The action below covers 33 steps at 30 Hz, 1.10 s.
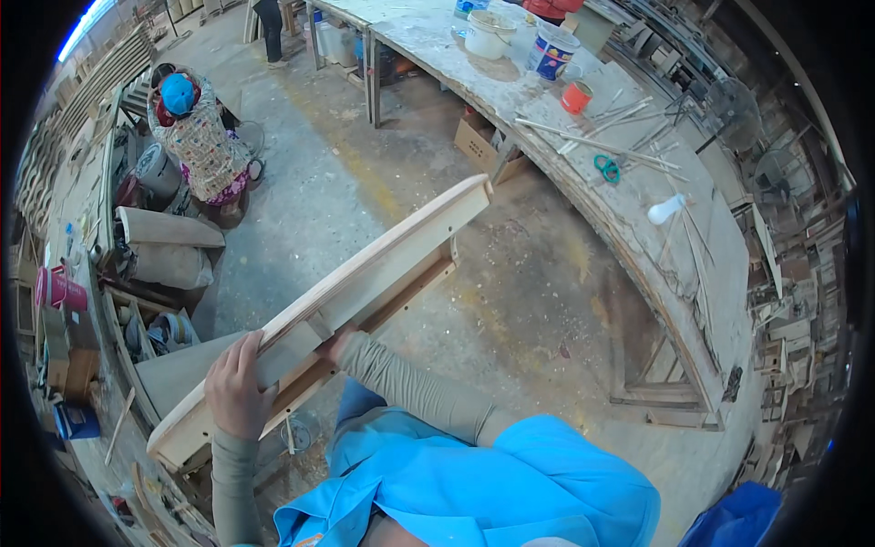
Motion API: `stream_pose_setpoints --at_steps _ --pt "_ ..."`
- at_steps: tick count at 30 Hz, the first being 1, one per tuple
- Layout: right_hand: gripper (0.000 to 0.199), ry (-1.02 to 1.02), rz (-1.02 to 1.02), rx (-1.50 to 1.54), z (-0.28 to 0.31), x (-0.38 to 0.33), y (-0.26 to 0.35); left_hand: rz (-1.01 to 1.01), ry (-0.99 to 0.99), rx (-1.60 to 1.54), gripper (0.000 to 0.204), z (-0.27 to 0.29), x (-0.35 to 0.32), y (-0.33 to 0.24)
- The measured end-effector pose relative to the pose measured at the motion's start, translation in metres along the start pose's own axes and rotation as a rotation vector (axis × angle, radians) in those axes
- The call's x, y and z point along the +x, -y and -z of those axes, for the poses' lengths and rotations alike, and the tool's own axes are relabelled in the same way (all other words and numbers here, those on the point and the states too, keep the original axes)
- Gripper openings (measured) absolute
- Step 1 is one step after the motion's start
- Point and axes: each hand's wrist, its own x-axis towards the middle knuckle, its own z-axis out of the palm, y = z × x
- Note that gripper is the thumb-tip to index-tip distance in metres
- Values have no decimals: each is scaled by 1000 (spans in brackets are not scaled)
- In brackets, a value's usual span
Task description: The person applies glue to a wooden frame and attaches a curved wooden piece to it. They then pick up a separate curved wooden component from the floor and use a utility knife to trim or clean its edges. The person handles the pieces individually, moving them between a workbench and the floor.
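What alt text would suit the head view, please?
The camera wearer's left hand grips a long wooden frame, the right hand partly hidden by it. Beyond are a cluttered workbench and a person in a blue cap.

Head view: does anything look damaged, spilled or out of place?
The thin sticks look untidy, lying loose at crossing angles on the long worktable. No damage stands out on the wooden piece that the left hand grips, though parts of it are hidden.

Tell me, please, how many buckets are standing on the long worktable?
3: a white bucket, a dark blue bucket to its right, and a light blue bucket behind the white one, cut by the top edge. More may be out of view.
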Motion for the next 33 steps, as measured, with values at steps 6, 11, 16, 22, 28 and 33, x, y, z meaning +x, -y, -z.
stream_pose_setpoints --at_steps 6,11,16,22,28,33 --pt "33 110 120 -241 -26 34 66 -18 150 -3 53 -85 114 58" --pt "38 -194 56 -275 -85 102 117 20 235 56 50 -156 191 118" --pt "38 -86 -28 -292 -155 156 161 121 261 30 50 -143 281 146" --pt "38 221 -131 -347 -271 183 225 285 81 -26 58 -131 378 169" --pt "48 415 -127 -703 -413 223 296 412 18 -158 58 -104 504 187" --pt "53 523 -116 -916 -514 256 352 842 25 -521 39 -88 525 288"
